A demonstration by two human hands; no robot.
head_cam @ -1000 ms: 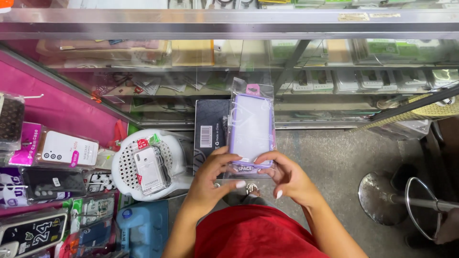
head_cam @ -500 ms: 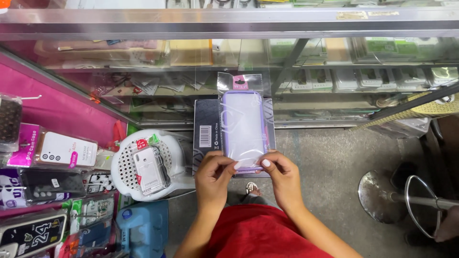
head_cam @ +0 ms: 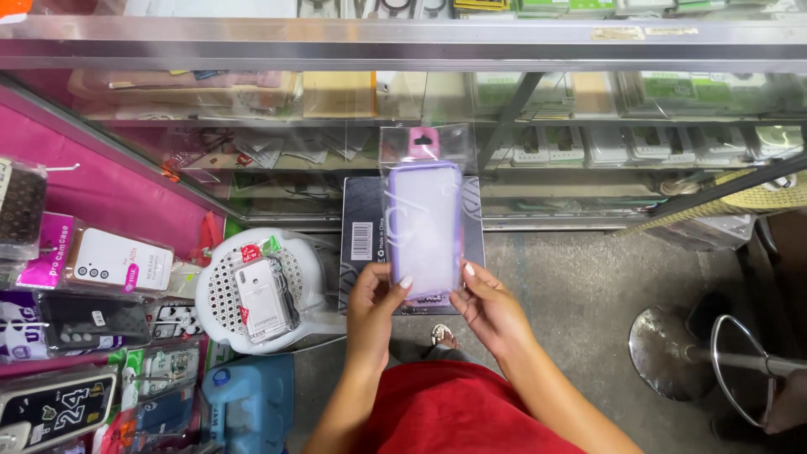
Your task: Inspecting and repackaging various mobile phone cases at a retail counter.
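While both hands, left hand (head_cam: 376, 304) and right hand (head_cam: 491, 308), pinch the clear-wrapped purple phone case (head_cam: 424, 225), fingers should grip gently, keeping it flat.

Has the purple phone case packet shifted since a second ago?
Yes. The purple phone case packet has straightened from a tilt and now stands upright, slightly higher against the glass display counter.

Small phone-accessory shop, seen from behind the counter. Glass display counter (head_cam: 521, 160) runs across the far side, its shelves stacked with boxed stock. Pink display board (head_cam: 92, 210) on the left hung with packaged phone cases (head_cam: 118, 261). White plastic stool (head_cam: 261, 290) and metal bar stool (head_cam: 714, 353) on a grey concrete floor (head_cam: 580, 286).
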